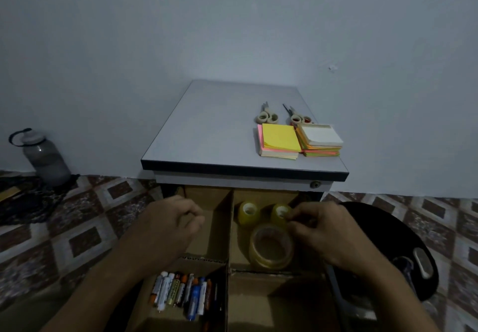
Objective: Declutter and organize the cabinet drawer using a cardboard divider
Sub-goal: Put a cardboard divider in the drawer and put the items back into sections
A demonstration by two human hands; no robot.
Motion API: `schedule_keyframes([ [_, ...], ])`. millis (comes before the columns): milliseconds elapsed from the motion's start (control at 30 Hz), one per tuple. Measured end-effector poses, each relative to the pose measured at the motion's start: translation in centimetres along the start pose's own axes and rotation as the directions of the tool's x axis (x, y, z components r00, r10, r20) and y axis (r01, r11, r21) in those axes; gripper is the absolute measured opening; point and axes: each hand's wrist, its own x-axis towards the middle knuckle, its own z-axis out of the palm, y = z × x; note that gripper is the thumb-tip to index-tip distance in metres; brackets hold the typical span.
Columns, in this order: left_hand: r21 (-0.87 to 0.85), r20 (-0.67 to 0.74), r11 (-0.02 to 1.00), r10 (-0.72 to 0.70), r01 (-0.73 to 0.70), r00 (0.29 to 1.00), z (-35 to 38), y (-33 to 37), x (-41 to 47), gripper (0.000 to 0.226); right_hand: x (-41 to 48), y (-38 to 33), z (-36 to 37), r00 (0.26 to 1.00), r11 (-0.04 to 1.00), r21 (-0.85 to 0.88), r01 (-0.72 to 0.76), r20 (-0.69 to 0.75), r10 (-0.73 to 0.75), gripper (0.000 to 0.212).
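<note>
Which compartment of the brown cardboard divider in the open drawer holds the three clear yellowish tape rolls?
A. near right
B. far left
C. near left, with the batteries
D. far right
D: the three clear yellowish tape rolls lie in the far right compartment of the brown cardboard divider, where the right hand pinches one small tape roll.

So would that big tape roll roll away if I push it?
Probably not: the big tape roll lies flat, hole up, so it should slide. The cardboard divider walls would likely stop it. A hollow ring, it's probably light.
</note>
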Motion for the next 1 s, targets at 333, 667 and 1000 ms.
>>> schedule_keyframes([
  [333, -0.162, -0.092, 0.976, 0.134, -0.147, 0.987, -4.4, 6.9, 13.1, 0.013, 8.2, -1.9, -10.6, 0.928, 0.988, 0.114, 0.107, -0.367, -0.058, 0.011],
  [667, 0.001, 0.147, 0.994, 0.109, -0.111, 0.983, 1.6, 6.3, 28.0, 0.032, 21.4, 2.6, -13.2, 0.965, 0.984, -0.159, -0.080, -0.258, 0.037, 0.030],
  [1000, 0.062, 0.290, 0.995, 0.052, -0.072, 0.956, 4.1, 6.6, 32.0, 0.068, 25.3, 3.6, -11.3, 0.997, 0.961, -0.265, -0.077, -0.029, 0.072, 0.047],
])
